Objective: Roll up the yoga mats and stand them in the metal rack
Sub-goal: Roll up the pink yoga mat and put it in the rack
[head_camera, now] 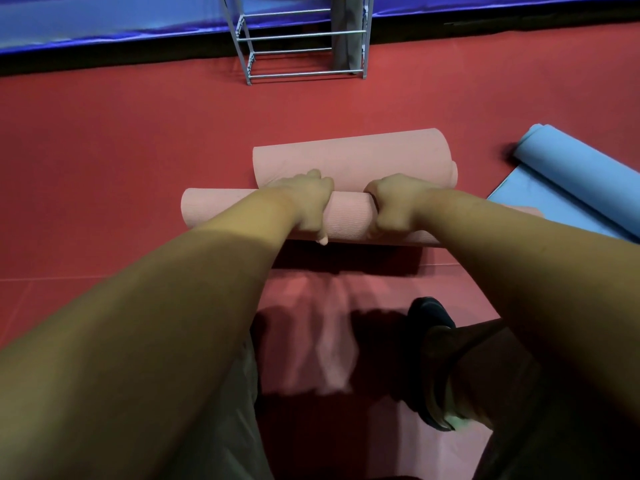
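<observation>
A pink yoga mat lies rolled into a thick tube across the red floor in front of me. My left hand and my right hand both grip the roll from above, side by side near its middle, fingers curled round it. Just behind it lies the mat's remaining pink end, curled upward. The metal rack stands at the far edge of the floor, with a grey rolled mat upright in its right side. A light blue mat, partly rolled, lies to the right.
Red floor spreads to the left and up to the rack. A blue padded border runs along the back. My dark shoe and leg are below the roll at lower right.
</observation>
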The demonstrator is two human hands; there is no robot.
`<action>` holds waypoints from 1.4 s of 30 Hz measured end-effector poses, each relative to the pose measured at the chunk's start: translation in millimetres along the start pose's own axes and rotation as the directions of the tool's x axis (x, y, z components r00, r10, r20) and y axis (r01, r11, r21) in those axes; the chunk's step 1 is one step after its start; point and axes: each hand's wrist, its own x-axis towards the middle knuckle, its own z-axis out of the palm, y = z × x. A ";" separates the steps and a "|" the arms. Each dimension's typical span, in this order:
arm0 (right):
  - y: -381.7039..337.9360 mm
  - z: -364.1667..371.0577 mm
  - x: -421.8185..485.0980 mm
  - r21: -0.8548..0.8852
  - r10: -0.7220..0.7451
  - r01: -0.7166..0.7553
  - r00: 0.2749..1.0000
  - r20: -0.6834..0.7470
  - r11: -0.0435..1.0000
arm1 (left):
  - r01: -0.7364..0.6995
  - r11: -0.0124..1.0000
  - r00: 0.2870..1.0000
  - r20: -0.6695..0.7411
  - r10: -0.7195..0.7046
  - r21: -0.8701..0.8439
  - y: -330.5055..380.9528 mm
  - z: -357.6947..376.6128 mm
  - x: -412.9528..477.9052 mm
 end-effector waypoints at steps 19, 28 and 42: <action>2.7 -1.0 2.2 0.068 0.028 -0.030 0.999 0.029 0.997 | 0.018 1.000 0.999 -0.029 -0.018 -0.008 1.8 -1.2 -3.7; 0.2 7.3 0.6 -0.074 0.039 -0.044 0.997 -0.059 0.996 | 0.020 0.991 1.000 0.002 -0.020 -0.134 0.4 -7.0 3.5; 0.8 7.2 0.8 -0.098 0.056 -0.056 0.998 -0.009 0.994 | 0.026 0.994 0.999 -0.027 -0.029 -0.109 5.9 -9.3 5.0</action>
